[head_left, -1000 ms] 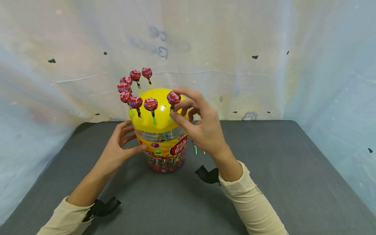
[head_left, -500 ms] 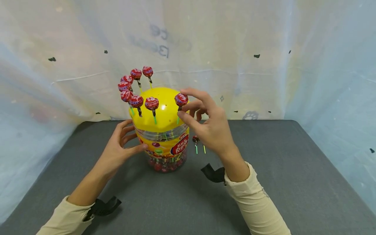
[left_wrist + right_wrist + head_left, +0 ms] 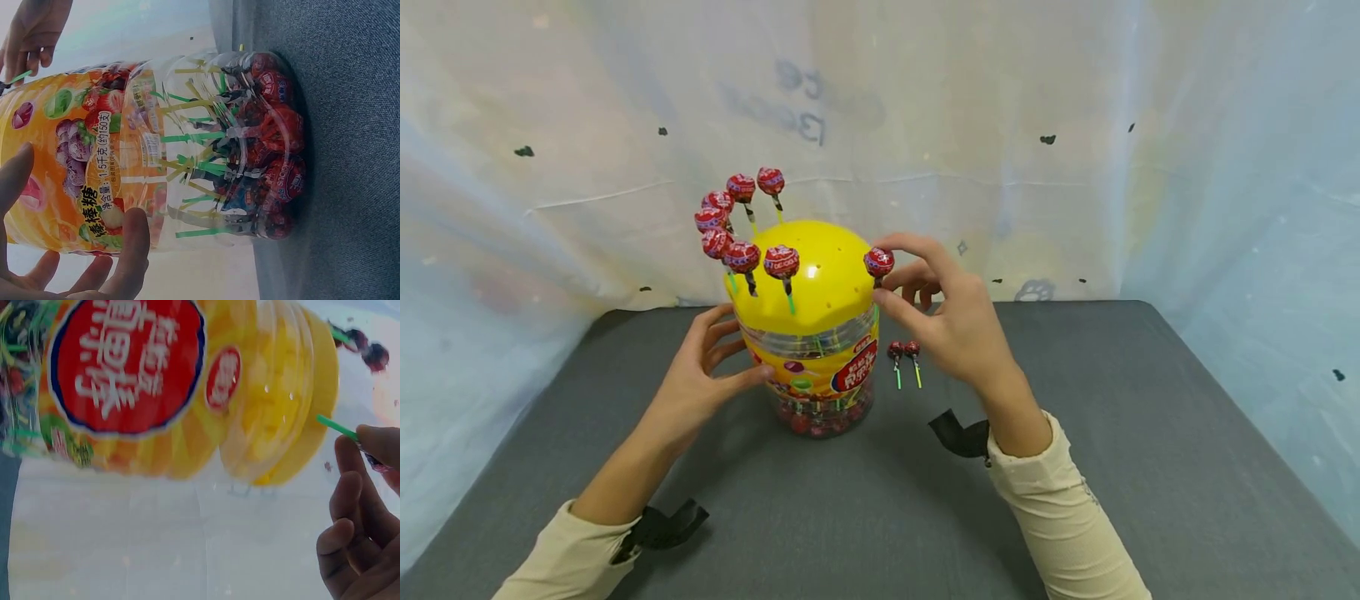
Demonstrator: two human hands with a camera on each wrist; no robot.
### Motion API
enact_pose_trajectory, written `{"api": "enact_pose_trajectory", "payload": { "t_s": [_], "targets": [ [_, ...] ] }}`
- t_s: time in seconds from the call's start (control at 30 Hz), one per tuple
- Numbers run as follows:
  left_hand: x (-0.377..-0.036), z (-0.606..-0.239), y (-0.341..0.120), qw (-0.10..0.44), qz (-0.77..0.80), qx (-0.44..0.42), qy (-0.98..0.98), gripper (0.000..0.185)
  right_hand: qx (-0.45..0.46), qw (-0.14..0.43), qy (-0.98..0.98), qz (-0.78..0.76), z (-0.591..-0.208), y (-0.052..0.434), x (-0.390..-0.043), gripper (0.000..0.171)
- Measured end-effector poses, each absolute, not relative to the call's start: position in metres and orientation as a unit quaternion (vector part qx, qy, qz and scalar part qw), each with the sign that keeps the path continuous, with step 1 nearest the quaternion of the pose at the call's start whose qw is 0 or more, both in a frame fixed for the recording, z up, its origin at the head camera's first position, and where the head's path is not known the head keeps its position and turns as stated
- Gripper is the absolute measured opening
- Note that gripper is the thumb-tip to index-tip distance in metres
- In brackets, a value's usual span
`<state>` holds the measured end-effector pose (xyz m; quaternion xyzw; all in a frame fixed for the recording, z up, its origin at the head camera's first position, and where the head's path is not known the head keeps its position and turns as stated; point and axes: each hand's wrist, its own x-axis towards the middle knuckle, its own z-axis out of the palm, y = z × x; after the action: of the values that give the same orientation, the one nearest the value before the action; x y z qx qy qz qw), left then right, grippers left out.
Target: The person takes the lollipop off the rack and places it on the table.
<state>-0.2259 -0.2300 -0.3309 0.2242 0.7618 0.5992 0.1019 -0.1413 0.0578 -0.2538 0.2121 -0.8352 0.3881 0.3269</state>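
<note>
A clear plastic candy jar [image 3: 812,375] with an orange-yellow label stands upright on the table, lollipops packed inside. My left hand [image 3: 696,379] grips its left side, thumb in front and fingers around the back; in the left wrist view the thumb [image 3: 134,247] lies along the label. Several red-wrapped lollipops [image 3: 782,262] stick up along the left and front of the yellow lid [image 3: 820,275]. Between thumb and forefinger my right hand [image 3: 958,321] pinches another lollipop [image 3: 878,262] at the lid's right edge. Its green stick [image 3: 337,427] points down beside the lid in the right wrist view.
Two lollipops [image 3: 913,348] lie side by side on the dark grey table [image 3: 1120,433], right of the jar. Small holes show in the lid's front right. A pale curtain [image 3: 925,108] hangs behind the table. Black straps [image 3: 961,435] are at both wrists.
My right hand has moved right along the lid with the pinched lollipop, from its front to its right edge. The two lollipops on the table now show fully. My left hand keeps its place.
</note>
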Motion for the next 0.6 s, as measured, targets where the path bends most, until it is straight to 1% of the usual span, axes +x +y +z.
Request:
{"api": "enact_pose_trajectory", "payload": {
  "t_s": [0.33,0.6],
  "targets": [
    [-0.226,-0.332,-0.230,0.096,0.593,0.226,0.766,0.090,0.150,0.281,-0.880,0.352,-0.251,0.080,-0.139,0.047],
    [-0.226,-0.332,-0.229,0.097,0.592,0.222,0.769,0.091,0.131,0.243,-0.901,0.335,-0.257,0.098,-0.144,0.045]
  ]
}}
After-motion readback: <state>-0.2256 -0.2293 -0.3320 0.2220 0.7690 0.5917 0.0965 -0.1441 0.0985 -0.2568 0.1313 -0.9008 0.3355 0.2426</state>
